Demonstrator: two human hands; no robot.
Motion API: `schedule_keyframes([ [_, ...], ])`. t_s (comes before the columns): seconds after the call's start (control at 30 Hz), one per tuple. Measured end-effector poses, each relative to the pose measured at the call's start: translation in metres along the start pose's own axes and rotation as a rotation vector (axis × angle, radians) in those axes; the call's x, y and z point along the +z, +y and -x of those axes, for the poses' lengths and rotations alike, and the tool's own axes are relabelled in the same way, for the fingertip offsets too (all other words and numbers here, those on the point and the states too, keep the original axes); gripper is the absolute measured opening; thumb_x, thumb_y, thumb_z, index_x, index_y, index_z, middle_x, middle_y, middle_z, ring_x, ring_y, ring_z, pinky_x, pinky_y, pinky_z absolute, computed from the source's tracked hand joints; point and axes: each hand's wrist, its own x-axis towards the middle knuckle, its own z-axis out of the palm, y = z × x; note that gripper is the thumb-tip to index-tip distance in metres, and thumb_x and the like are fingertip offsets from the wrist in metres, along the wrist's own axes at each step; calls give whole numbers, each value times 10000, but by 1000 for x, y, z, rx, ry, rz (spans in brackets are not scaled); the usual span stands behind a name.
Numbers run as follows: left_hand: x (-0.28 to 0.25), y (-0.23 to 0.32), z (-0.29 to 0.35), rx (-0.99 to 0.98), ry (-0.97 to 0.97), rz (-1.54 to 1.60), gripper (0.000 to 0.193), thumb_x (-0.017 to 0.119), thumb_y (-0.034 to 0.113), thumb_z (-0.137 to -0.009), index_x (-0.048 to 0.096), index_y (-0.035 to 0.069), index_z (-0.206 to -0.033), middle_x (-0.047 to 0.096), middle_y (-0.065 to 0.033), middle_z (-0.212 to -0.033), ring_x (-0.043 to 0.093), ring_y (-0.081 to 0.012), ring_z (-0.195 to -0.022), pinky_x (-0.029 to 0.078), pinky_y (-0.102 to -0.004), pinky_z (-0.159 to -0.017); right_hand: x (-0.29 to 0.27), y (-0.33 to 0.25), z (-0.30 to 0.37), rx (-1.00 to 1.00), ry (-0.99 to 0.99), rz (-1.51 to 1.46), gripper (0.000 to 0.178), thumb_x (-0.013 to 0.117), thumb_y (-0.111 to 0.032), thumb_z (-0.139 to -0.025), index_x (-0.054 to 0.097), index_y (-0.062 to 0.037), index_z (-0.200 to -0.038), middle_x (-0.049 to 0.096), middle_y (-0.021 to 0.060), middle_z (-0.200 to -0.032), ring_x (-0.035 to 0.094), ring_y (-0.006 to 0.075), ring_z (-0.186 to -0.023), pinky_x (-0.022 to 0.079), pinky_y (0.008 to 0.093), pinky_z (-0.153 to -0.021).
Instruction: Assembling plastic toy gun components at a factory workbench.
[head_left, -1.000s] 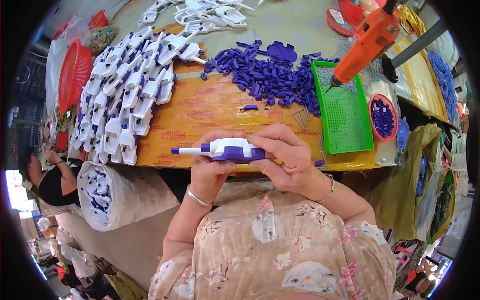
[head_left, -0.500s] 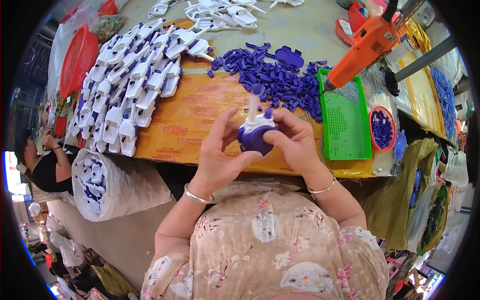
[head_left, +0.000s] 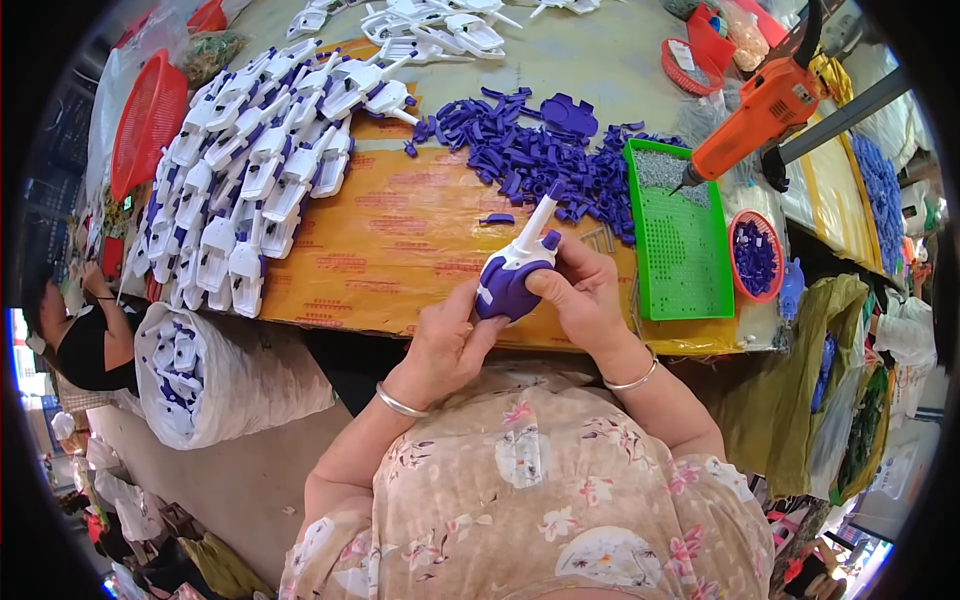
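A white-and-purple plastic assembly (head_left: 513,285) with a long white neck and a purple tip is held in front of my body at the table's near edge. Its neck slants up and to the right. My left hand (head_left: 447,328) grips its lower left side, thumb underneath. The thumb of my right hand (head_left: 582,297) presses on the purple body, and the fingers curl behind it, partly hidden. Beyond the hands lies a heap of small purple plastic parts (head_left: 575,165), with one loose purple strip (head_left: 496,218) nearer me.
White assemblies with purple parts (head_left: 265,165) are stacked at left. A green tray (head_left: 683,280) holds small metal pieces, with an orange power screwdriver (head_left: 755,120) hanging over it. A red basket (head_left: 758,255) of purple bits stands right. A full white sack (head_left: 240,375) and another person (head_left: 95,340) are at left.
The assembly has turned in my hands, so its neck leans right and more of its side shows. My left fingers have closed in around it. The view has shifted slightly.
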Motion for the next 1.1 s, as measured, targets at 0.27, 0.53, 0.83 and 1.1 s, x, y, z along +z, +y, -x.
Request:
schedule_keyframes([
  [0.27,-3,-4,-11,-285,-139,471,238,605,36,-856,526,-19,-1074,602,-9,-871,543,-51,-763,458,-211,-688,-1,4,-3,-2,119,182,188,702,-99,-796,584,-11,-912,524,-16,-789,486,54,-700,405,201,-619],
  [0.53,4,-10,-2,-390,-100,669,274,574,90,-882,535,13,-1142,615,-4,-973,574,-65,-844,483,-209,-719,16,-4,-3,92,260,249,208,635,-51,-806,595,29,-993,588,3,-811,533,73,-723,450,213,-636],
  [0.83,-104,-20,-49,-154,180,270,185,593,113,-854,621,-4,-994,648,-29,-854,598,-81,-738,484,-225,-666,2,16,2,33,99,434,194,571,-20,-846,563,19,-1036,571,30,-897,555,94,-743,466,225,-644],
  [1.1,-305,-48,-133,-53,735,-1144,292,555,267,-799,558,-25,-792,607,-248,-739,609,-409,-744,484,-476,-673,21,10,-2,-248,-62,852,66,631,15,-771,618,-7,-831,593,128,-743,582,242,-651,465,289,-585],
])
